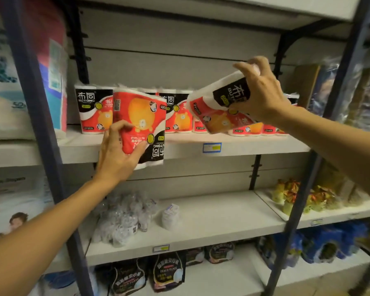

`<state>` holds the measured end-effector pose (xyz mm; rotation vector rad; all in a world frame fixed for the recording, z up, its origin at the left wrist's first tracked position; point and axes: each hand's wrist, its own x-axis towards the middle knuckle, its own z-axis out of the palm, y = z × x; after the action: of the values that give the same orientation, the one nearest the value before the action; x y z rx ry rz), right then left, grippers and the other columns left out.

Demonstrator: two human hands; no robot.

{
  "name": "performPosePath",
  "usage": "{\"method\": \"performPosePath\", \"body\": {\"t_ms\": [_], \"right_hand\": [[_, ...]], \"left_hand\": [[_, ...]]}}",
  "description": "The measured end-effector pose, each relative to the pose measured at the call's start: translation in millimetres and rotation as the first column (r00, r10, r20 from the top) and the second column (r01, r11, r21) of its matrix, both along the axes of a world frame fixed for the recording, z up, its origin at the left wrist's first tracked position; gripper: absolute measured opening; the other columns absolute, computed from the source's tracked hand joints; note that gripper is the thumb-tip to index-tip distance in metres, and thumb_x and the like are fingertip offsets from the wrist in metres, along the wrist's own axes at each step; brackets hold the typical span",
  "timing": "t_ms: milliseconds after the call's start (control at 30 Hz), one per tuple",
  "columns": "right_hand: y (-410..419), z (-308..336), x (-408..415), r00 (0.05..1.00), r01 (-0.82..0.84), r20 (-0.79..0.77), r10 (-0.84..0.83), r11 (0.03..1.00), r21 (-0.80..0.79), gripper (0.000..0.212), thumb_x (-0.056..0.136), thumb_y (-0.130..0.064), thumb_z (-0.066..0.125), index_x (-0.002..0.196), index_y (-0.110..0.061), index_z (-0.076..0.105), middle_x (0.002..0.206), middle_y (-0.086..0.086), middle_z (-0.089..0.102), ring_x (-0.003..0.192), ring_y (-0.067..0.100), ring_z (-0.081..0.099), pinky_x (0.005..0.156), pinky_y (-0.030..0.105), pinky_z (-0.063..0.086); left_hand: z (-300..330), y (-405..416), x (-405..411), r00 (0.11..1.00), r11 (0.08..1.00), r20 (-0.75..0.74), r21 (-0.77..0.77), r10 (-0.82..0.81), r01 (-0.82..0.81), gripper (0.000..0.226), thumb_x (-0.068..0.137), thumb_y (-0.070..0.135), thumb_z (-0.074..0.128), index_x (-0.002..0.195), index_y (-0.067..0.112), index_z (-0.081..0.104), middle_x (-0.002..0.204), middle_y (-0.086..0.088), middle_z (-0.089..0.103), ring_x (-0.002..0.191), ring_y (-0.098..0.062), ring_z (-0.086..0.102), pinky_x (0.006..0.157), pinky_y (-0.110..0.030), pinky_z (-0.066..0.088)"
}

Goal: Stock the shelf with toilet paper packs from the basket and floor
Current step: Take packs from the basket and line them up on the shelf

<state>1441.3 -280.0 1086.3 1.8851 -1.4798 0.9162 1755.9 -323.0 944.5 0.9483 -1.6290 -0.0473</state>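
Note:
My left hand grips a red, black and white toilet paper pack, held upside down in front of the white shelf's edge. My right hand holds a second pack by its top, tilted, above the shelf's right half. Behind them several matching packs stand upright in a row along the shelf, some hidden by the held packs. The basket and floor are out of view.
Blue metal uprights frame the bay. Large diaper packs fill the left bay. The lower shelf holds clear wrapped items and a small white pack. Dark pouches sit on the bottom shelf.

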Motion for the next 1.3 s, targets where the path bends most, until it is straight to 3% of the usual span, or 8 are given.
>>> {"method": "performPosePath", "body": {"t_ms": [100, 200, 367, 700, 833, 1000, 1133, 1300], "right_hand": [[-16.2, 13.3, -7.6, 0.997, 0.045, 0.065, -0.042, 0.998, -0.051, 0.089, 0.074, -0.003, 0.078, 0.147, -0.011, 0.026, 0.146, 0.024, 0.025, 0.123, 0.045, 0.045, 0.098, 0.048, 0.046], [-39.5, 21.2, -15.4, 0.999, -0.010, 0.050, 0.011, 1.000, -0.024, 0.088, 0.076, -0.004, 0.075, 0.147, -0.008, 0.023, 0.145, 0.021, 0.034, 0.129, 0.037, 0.041, 0.104, 0.050, 0.042], [-80.5, 17.4, -27.0, 0.998, -0.041, -0.047, 0.041, 0.999, -0.007, 0.072, 0.077, -0.005, 0.075, 0.138, -0.004, 0.036, 0.143, 0.021, 0.043, 0.129, 0.036, 0.043, 0.105, 0.047, 0.039], [-165.1, -11.0, -38.3, 0.911, -0.068, -0.388, 0.142, 0.977, 0.200, 0.074, 0.080, -0.004, 0.073, 0.146, -0.010, 0.038, 0.152, 0.015, 0.037, 0.136, 0.033, 0.038, 0.108, 0.041, 0.035], [-189.5, -11.8, -50.1, 0.930, -0.035, -0.355, 0.100, 0.982, 0.185, 0.077, 0.080, -0.015, 0.075, 0.146, -0.014, 0.036, 0.141, 0.016, 0.038, 0.122, 0.034, 0.043, 0.095, 0.041, 0.044], [-214.7, -14.1, -62.6, 0.913, 0.086, -0.404, -0.053, 0.994, 0.064, 0.081, 0.083, -0.039, 0.072, 0.150, -0.028, 0.027, 0.125, 0.012, 0.044, 0.113, 0.030, 0.041, 0.093, 0.039, 0.039], [-231.0, -36.3, -57.4, 0.927, 0.122, -0.359, -0.111, 0.993, 0.006, 0.075, 0.089, -0.031, 0.065, 0.151, -0.026, 0.023, 0.133, 0.008, 0.050, 0.119, 0.030, 0.043, 0.097, 0.040, 0.035], [-239.3, -43.8, -56.1, 0.941, 0.156, -0.306, -0.147, 0.988, 0.004, 0.083, 0.085, -0.025, 0.070, 0.151, -0.026, 0.020, 0.140, 0.007, 0.047, 0.127, 0.031, 0.041, 0.103, 0.047, 0.031]], "left_hand": [[7.0, -8.1, -22.7, 0.988, 1.000, -0.153, -0.007, -0.026, 0.025, 0.049, 0.083, 0.026, 0.073, 0.114, 0.034, 0.035, 0.123, 0.002, 0.052, 0.103, -0.024, 0.059, 0.076, -0.022, 0.045], [15.7, -10.4, -48.1, 0.947, 0.996, -0.308, -0.033, -0.087, 0.081, 0.050, 0.081, 0.022, 0.074, 0.111, 0.034, 0.036, 0.110, 0.028, 0.047, 0.092, -0.005, 0.059, 0.069, -0.011, 0.046], [27.1, -20.9, -79.0, 0.886, 0.991, -0.445, -0.022, -0.127, 0.131, 0.048, 0.084, 0.012, 0.071, 0.112, 0.030, 0.036, 0.109, 0.013, 0.049, 0.089, 0.003, 0.057, 0.062, -0.004, 0.045], [35.4, -49.3, -94.1, 0.892, 0.994, -0.441, -0.009, -0.098, 0.105, 0.049, 0.084, 0.007, 0.071, 0.114, 0.027, 0.038, 0.108, 0.021, 0.048, 0.084, 0.018, 0.057, 0.066, -0.009, 0.049], [43.7, -58.7, -96.6, 0.885, 0.993, -0.453, 0.006, -0.104, 0.120, 0.048, 0.083, 0.005, 0.070, 0.114, 0.024, 0.039, 0.108, 0.019, 0.049, 0.084, 0.017, 0.057, 0.067, -0.008, 0.047], [50.6, -67.6, -108.2, 0.864, 0.992, -0.492, 0.002, -0.109, 0.126, 0.046, 0.084, 0.004, 0.069, 0.116, 0.020, 0.040, 0.106, 0.022, 0.046, 0.081, 0.021, 0.055, 0.065, -0.007, 0.047], [54.7, -72.3, -117.3, 0.850, 0.991, -0.514, 0.002, -0.113, 0.133, 0.046, 0.085, 0.006, 0.069, 0.118, 0.021, 0.040, 0.104, 0.024, 0.044, 0.080, 0.022, 0.055, 0.065, -0.007, 0.048], [57.6, -76.2, -118.4, 0.881, 0.990, -0.461, 0.027, -0.110, 0.138, 0.049, 0.083, 0.011, 0.072, 0.118, 0.026, 0.041, 0.113, 0.019, 0.048, 0.098, 0.002, 0.057, 0.073, -0.014, 0.052]]}}
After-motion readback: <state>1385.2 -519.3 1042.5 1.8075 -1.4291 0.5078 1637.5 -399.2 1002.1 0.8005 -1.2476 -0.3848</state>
